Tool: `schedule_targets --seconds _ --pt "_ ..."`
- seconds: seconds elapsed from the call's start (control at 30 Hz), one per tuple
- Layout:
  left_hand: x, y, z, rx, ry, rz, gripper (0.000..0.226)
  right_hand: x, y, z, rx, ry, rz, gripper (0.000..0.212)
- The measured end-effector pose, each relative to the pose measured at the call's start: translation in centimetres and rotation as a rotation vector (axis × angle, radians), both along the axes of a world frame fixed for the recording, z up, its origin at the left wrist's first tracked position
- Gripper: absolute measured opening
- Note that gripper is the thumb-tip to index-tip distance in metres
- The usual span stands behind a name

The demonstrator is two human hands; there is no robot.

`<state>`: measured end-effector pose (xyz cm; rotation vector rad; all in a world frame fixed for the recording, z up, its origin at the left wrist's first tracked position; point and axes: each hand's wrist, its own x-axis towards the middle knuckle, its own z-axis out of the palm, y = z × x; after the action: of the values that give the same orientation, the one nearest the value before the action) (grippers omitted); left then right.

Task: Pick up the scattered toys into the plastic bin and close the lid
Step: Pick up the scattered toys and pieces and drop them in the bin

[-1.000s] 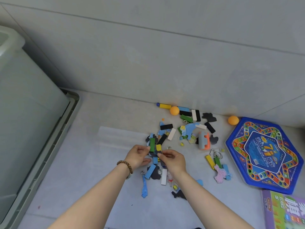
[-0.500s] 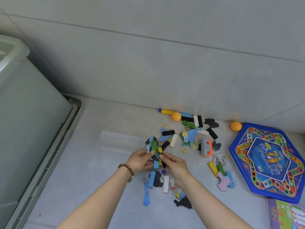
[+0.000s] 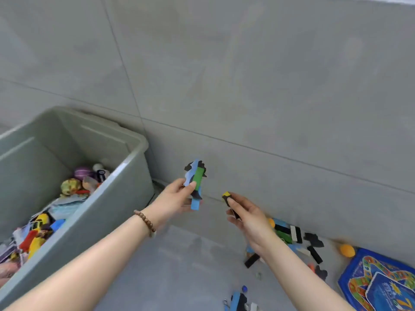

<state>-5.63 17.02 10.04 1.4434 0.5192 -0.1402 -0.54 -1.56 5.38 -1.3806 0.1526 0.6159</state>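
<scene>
Both arms reach out over the grey floor (image 3: 179, 272). The left hand (image 3: 174, 199), near the middle of the frame, grips a bundle of flat pieces (image 3: 197, 179), green, blue and black, held upright between thumb and fingers. A bead bracelet (image 3: 145, 221) sits on that wrist. Just right of it, and apart from it, the right hand (image 3: 251, 217) pinches a small yellow and black piece (image 3: 226, 195) at its fingertips.

The plastic bin (image 3: 129, 163) stands at the left of the frame, open on top. It holds a heap of toys (image 3: 71, 186) and is near the left hand but not touching it.

At the lower right, along the foot of the tiled wall, more scattered blocks (image 3: 296, 234) lie on the floor. Past them sit an orange ball (image 3: 347, 250) and a blue game board (image 3: 381, 286).
</scene>
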Motion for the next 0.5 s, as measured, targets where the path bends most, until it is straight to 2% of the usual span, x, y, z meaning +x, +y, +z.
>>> schedule_targets --seconds 0.13,0.23,0.33,0.4,0.5 --pt "-4.5 9.4 5.5 0.14 -0.077 0.191 0.015 -0.9 8.6 5.7 -0.022 -0.11 0.246 0.01" --pt "-9.7 16.4 5.8 0.24 -0.034 0.352 0.013 -3.0 16.9 8.5 -0.032 -0.135 0.405 0.008" --pt "-14.6 21.8 3.9 0.276 0.08 0.465 0.018 -5.5 24.6 9.4 -0.031 -0.125 0.513 0.019" --pt "-16.9 24.3 2.4 0.243 0.154 0.489 0.018 -6.5 28.7 9.3 -0.063 -0.127 0.509 0.029" --pt "-19.1 26.8 0.8 0.226 0.233 0.527 0.013 -6.7 32.0 8.2 -0.237 -0.261 0.5 0.039"
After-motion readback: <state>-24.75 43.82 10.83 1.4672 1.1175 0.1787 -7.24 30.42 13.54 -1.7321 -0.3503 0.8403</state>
